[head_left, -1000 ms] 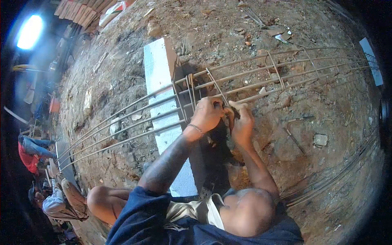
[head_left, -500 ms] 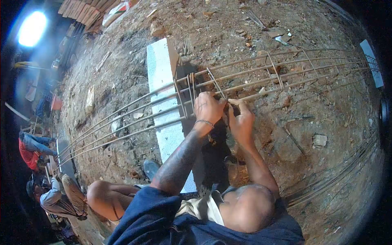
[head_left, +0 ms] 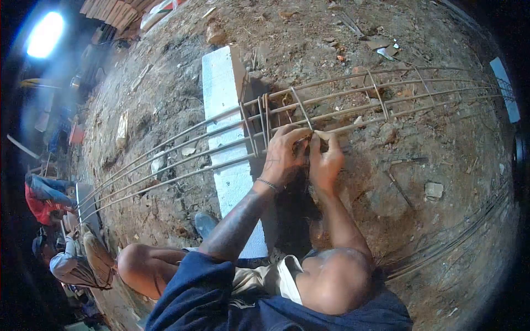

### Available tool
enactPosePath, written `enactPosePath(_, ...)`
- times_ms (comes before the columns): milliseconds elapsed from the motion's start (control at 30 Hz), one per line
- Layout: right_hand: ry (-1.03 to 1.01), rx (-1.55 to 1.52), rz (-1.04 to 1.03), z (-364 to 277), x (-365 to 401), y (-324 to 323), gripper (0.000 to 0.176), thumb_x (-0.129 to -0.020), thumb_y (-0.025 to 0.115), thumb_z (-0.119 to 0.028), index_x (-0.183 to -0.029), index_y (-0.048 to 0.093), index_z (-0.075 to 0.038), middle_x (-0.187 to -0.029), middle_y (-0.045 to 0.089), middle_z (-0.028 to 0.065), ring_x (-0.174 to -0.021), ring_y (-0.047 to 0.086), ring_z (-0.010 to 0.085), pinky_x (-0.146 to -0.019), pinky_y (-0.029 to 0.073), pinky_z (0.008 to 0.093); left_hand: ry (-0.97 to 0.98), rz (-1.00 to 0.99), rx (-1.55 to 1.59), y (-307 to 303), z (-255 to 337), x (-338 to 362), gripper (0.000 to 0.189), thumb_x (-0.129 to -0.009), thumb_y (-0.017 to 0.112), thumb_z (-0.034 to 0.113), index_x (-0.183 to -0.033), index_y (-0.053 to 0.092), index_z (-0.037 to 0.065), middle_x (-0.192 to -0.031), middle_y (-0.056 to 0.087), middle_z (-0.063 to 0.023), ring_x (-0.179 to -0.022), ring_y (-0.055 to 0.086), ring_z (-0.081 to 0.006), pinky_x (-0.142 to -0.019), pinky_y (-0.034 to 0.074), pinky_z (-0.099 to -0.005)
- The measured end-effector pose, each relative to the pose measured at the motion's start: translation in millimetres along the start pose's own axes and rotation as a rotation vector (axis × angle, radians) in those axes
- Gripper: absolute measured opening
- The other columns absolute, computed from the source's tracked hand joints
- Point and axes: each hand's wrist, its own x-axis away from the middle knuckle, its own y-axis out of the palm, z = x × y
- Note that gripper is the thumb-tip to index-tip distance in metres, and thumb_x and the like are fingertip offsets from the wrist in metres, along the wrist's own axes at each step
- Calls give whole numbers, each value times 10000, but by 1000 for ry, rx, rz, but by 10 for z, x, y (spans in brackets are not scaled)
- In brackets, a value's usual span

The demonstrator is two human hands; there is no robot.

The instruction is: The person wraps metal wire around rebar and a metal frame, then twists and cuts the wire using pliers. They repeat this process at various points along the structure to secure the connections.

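A long rebar cage (head_left: 359, 102) of several parallel steel bars with thin stirrups (head_left: 302, 107) lies across bare earth, propped on a white block (head_left: 221, 88). My left hand (head_left: 284, 154) is closed around the nearest bar where a slanted stirrup crosses it. My right hand (head_left: 327, 160) sits right beside it, touching it, fingers curled over the same bar at that joint. Whatever is pinched between the fingertips is hidden. I crouch with my knees (head_left: 132, 265) below the cage.
Rough dirt ground with stones (head_left: 433, 189) and scraps surrounds the cage. Two other people (head_left: 66, 265) sit or bend at the far left edge. Stacked bricks (head_left: 107, 11) lie at the top left. A shoe (head_left: 205, 223) rests by the white block.
Both hands have shifted slightly up and closed tighter together on the joint; the right hand's fingers, earlier stretched along the bar, now curl over it.
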Motion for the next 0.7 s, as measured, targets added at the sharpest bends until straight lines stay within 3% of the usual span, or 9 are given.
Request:
enactPosePath(233,70,-42,-108,45,46,-132,205,-849,564,-60,-1040,610,-6,-917,632,146,-883,604,290,-789,460,368,-38,-211,146,-114,0,-94,246,-740,628,62,-985,644,50,-981,653,-132,-943,614,-302,-808,491,-365)
enactPosePath(300,-125,111,-119,-92,37,-197,221,-843,553,-21,-1053,621,-14,-935,628,136,-867,611,307,-807,462,377,-26,-221,141,-105,-12,-76,253,-728,630,55,-980,644,50,-993,648,-129,-948,612,-300,-803,495,-365)
enactPosePath(367,-147,147,-140,-69,39,-202,242,-839,543,3,-1076,592,-10,-946,624,141,-839,621,288,-782,479,364,-10,-225,138,-81,-31,-40,259,-717,631,48,-976,645,50,-1004,644,-125,-953,611,-298,-798,498,-366)
enactPosePath(433,-171,184,-159,-135,46,-276,267,-834,533,26,-1098,563,-6,-958,620,145,-811,631,269,-756,495,351,158,-139,77,-55,-67,42,296,-683,639,45,-978,645,66,-1004,627,-104,-949,598,-295,-806,498,-368)
enactPosePath(500,379,-135,-324,-482,32,-451,312,-826,516,60,-1131,473,7,-954,610,163,-755,644,220,-664,527,299,244,-136,28,-82,-92,41,321,-670,641,45,-989,642,75,-1012,612,-97,-957,584,-294,-819,493,-369)
enactPosePath(533,465,-239,-351,-483,-4,-535,292,-832,504,69,-1104,416,8,-942,600,174,-714,640,183,-600,537,261,323,-134,-22,-86,-100,55,346,-657,644,46,-1001,639,84,-1021,598,-89,-964,571,-292,-831,488,-370)
enactPosePath(633,549,-430,-360,-519,-181,-700,221,-837,519,58,-1037,440,7,-920,592,152,-701,639,198,-592,546,277,336,-132,-38,-35,-116,63,351,-639,676,79,-985,622,66,-1011,580,-107,-961,551,-297,-833,475,-376)
enactPosePath(700,592,-560,-481,-573,-314,-696,149,-890,529,-49,-1007,447,-8,-902,578,132,-699,637,196,-593,547,280,284,-125,-62,-104,51,-14,317,-639,710,137,-919,606,30,-937,585,-121,-912,565,-307,-789,476,-393)
